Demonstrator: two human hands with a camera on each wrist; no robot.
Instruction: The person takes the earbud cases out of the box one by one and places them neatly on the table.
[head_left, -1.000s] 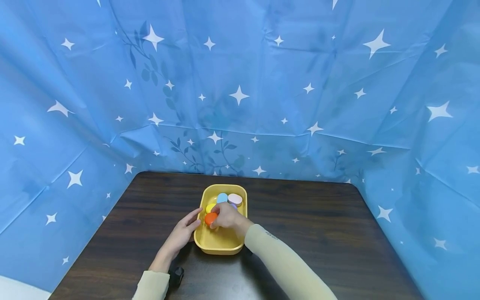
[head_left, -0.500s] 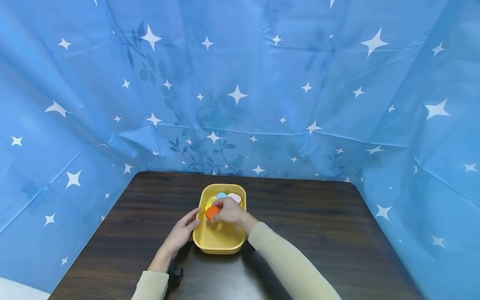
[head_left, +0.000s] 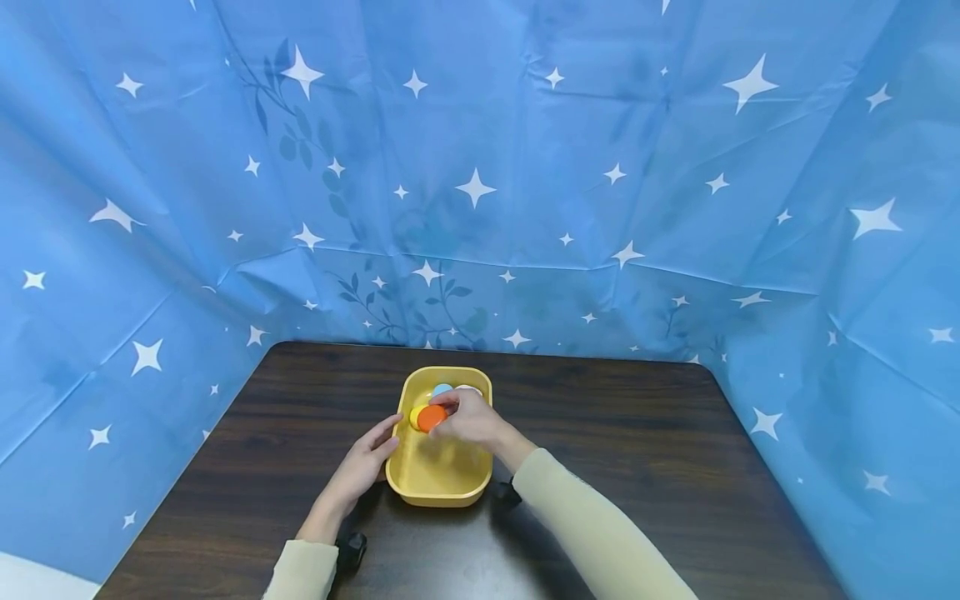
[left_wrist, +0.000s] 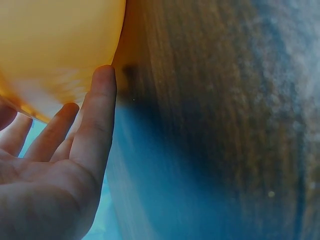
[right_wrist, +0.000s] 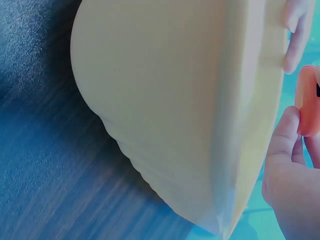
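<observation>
Right arm: reaches in from the lower right in a pale sleeve (head_left: pixel 592 525), the wrist crossing the right rim of the yellow tray (head_left: pixel 435 479).
Right hand: the right hand (head_left: pixel 474 418) is over the tray, thumb and fingers pinching the orange piece (head_left: pixel 431 418).
Left arm: comes up from the lower left, its pale cuff (head_left: pixel 302 571) above a black wrist device (head_left: pixel 352 552).
Left hand: the left hand (head_left: pixel 362 468) lies along the tray's left side, fingers extended, not curled; in the left wrist view, fingertips meet the tray's outer wall.
Orange piece: at the right hand's fingertips, on the side toward the left hand; in the right wrist view it shows beyond the tray's rim.
Beside it: a yellow piece (head_left: pixel 416 417), partly hidden by the orange one.
Tray's far end: a light-blue piece (head_left: pixel 442 389) and, just right of it, a pale piece (head_left: pixel 469 388), both partly covered by the right hand.
Under the tray: a dark wood-grain surface (head_left: pixel 615 450).
Behind: a blue curtain (head_left: pixel 525 200) with white stars.
</observation>
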